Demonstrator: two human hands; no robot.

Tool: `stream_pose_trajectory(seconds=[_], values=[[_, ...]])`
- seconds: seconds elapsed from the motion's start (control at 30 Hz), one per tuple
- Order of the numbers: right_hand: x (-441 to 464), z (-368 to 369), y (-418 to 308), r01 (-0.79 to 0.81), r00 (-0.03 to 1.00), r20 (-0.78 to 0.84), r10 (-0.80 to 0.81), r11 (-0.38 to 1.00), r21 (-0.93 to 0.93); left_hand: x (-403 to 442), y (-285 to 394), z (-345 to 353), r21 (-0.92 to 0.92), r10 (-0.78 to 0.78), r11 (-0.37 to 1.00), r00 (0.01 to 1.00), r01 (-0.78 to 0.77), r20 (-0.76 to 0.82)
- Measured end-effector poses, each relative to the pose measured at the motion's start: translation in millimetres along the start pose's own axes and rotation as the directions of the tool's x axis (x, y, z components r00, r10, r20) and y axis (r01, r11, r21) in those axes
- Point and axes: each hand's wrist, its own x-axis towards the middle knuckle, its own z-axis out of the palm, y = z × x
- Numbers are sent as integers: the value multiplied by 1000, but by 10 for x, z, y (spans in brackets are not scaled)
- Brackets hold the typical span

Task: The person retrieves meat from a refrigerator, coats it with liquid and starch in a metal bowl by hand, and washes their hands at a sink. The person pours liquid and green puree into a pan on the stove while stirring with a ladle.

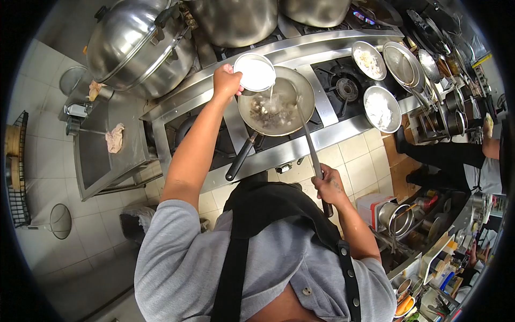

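My left hand (227,83) grips a round bowl (256,73) by its edge, tilted over the frying pan (307,102). A thin stream of white liquid runs from the bowl into the pan. Steaming liquid with dark and pale pieces fills part of the pan, whose black handle (241,156) points toward me. With its fingers wrapped round the long handle, my right hand (330,185) holds a ladle (311,145). The ladle's far end reaches into the pan, where steam and liquid partly hide its head.
Two metal bowls, one with pale pieces (368,60) and one with white contents (381,109), stand right of a burner (344,87). Large steel pots (234,21) line the back. Strainers (402,64) and utensils crowd the right. Another person's leg (442,152) shows at right.
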Motion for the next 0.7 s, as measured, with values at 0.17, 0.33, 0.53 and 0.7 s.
stream_pose_trajectory(seconds=[0.17, 0.33, 0.53, 0.7], values=[[38, -156, 7, -405, 908, 406, 105, 471, 783, 5, -1, 5, -5, 4, 1000, 1000, -4, -6], [-92, -101, -143, -258, 958, 276, 80, 664, 702, 1, 13, -8, -3, -11, 1000, 1000, 11, -5], [-77, -42, -264, -66, 997, 53, 51, 935, 348, -7, 29, 1, 7, -11, 1000, 1000, 11, -4], [-33, -21, -204, 54, 997, -60, -48, 994, 96, 9, 11, 9, 14, -8, 1000, 1000, 8, 4]])
